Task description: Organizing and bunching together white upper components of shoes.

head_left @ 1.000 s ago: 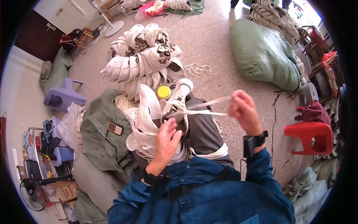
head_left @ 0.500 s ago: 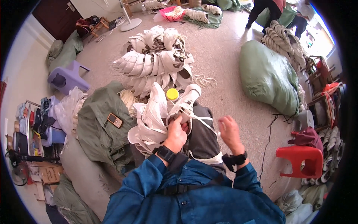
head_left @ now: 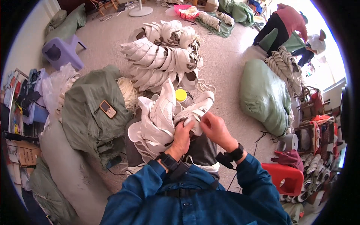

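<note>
A white shoe upper [head_left: 204, 102] with white laces rests over my lap, its toe pointing away from me. My left hand [head_left: 182, 139] is closed around its opening, thumb on the tongue area. At the upper's right side, my right hand [head_left: 218, 131] is pinched on a white shoelace, most of which its fingers hide. More white shoe uppers [head_left: 159, 125] lie bunched on my lap just left of my left hand. A jar with a yellow lid [head_left: 181, 95] stands behind the upper.
A big heap of nested shoe uppers [head_left: 161, 60] lies ahead on the floor. On the left, an orange-framed phone [head_left: 108, 109] rests on a green sack [head_left: 84, 93]. A stuffed green sack [head_left: 264, 97] and a red stool [head_left: 283, 178] are at right. A person [head_left: 287, 22] bends over far right.
My right hand has come in from the right to the upper's side. The stretched lace no longer shows between them. The view has shifted, and the person at far right shows more fully.
</note>
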`<state>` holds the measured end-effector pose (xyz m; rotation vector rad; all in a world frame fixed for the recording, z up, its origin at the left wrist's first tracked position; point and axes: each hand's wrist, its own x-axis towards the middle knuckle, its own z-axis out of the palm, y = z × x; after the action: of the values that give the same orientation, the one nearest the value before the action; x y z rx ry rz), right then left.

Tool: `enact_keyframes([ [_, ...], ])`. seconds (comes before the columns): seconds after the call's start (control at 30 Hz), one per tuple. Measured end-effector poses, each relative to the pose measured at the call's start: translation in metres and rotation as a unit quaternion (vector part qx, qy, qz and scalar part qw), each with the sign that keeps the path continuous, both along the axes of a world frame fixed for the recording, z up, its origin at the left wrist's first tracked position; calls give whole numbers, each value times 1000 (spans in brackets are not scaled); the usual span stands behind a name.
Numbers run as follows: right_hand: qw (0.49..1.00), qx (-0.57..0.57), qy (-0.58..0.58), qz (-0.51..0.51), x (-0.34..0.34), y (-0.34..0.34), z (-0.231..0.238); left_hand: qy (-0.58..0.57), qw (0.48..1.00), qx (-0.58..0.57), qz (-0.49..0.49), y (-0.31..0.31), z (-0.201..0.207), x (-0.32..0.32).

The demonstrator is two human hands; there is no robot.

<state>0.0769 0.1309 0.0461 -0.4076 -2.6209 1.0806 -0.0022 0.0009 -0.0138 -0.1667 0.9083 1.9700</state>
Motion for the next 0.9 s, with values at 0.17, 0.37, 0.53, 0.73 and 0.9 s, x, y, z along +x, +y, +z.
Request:
enact_keyframes([
  [0.17,837,-477,-265,-30,11,7,20,21,998,46,-38,-3,-10,-2],
  [0.37,739,-621,-247,-88,4,1,2,14,991,80,-109,-8,-13,-11],
  [0.53,794,-560,-220,-93,7,-4,14,-11,998,33,-49,5,3,-6],
  [0.73,780,-552,-292,-43,14,12,22,14,997,31,-75,6,2,-9],
  [0.9,888,-425,-171,31,-30,10,97,-7,999,28,-34,0,-2,-9],
])
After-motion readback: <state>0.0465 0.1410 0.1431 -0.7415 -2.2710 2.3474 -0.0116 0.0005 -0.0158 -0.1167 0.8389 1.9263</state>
